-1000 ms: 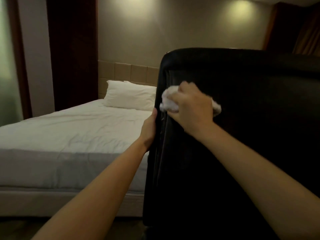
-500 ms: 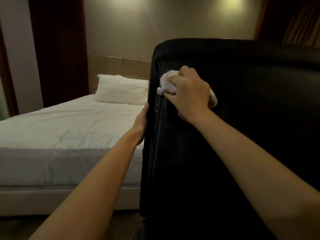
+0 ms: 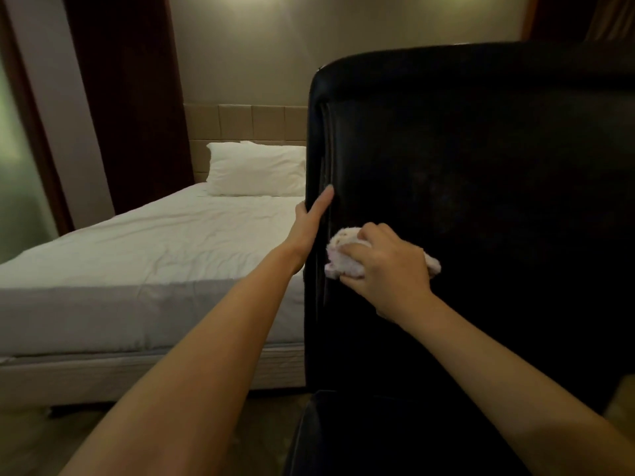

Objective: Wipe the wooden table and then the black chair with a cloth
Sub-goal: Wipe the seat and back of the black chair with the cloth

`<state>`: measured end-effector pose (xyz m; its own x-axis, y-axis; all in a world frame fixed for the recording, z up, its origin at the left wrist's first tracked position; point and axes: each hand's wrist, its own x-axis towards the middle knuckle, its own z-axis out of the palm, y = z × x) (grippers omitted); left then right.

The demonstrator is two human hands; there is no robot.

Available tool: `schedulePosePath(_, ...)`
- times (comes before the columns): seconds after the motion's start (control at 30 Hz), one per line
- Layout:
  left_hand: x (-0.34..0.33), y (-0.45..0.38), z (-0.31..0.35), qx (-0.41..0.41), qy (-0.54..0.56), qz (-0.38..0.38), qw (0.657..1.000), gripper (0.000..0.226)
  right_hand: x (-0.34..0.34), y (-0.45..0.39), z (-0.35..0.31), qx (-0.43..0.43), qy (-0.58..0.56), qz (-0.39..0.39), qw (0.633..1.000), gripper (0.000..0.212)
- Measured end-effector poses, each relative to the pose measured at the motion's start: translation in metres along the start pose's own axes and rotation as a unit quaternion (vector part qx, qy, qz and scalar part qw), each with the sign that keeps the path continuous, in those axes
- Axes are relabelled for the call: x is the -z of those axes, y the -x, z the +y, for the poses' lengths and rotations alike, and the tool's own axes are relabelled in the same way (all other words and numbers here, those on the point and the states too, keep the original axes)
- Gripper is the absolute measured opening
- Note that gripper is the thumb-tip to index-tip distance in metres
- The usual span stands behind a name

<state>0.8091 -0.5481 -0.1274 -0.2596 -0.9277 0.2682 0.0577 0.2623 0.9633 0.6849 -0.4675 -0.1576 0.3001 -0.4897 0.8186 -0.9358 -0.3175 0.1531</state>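
Observation:
The black chair (image 3: 481, 173) fills the right half of the view, its tall backrest facing me and its seat edge low in the frame. My right hand (image 3: 388, 266) holds a bunched white cloth (image 3: 343, 255) and presses it against the backrest near the left edge, about halfway down. My left hand (image 3: 311, 218) grips the backrest's left side edge just above the cloth, thumb on the front face, fingers hidden behind the edge. No wooden table is in view.
A bed (image 3: 144, 262) with white sheets and a white pillow (image 3: 256, 170) stands to the left of the chair, against a padded headboard. Dark curtains hang at the back left. Brown floor shows between me and the bed.
My right hand has slid the cloth down the backrest from near the top corner to mid-height. My left hand has stayed on the chair's side edge.

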Motion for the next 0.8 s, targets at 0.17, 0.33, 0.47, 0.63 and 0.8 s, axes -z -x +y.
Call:
schedulePosePath(0.17,-0.014,0.010,-0.014,-0.051,0.028,0.053,0.997,0.057,0.053,-0.038,0.014,-0.140,-0.098,0.124,0.977,0.035)
schedulePosePath(0.33,-0.022,0.005,-0.025,-0.088,0.028,0.115,0.989,0.072,0.087,-0.106,0.061,-0.157,0.059,0.110,0.980,0.038)
schedulePosePath(0.47,-0.023,-0.003,-0.030,-0.084,0.024,0.142,0.986,0.061,0.045,-0.090,0.070,-0.116,0.121,0.055,0.984,0.035)
schedulePosePath(0.63,-0.023,-0.005,-0.032,-0.073,0.016,0.152,0.986,0.063,0.001,-0.002,0.039,-0.065,0.034,0.099,0.992,0.027)
schedulePosePath(0.8,-0.028,0.001,-0.021,-0.057,-0.016,0.147,0.987,0.084,0.007,0.046,0.025,-0.042,-0.053,-0.013,0.998,0.035)
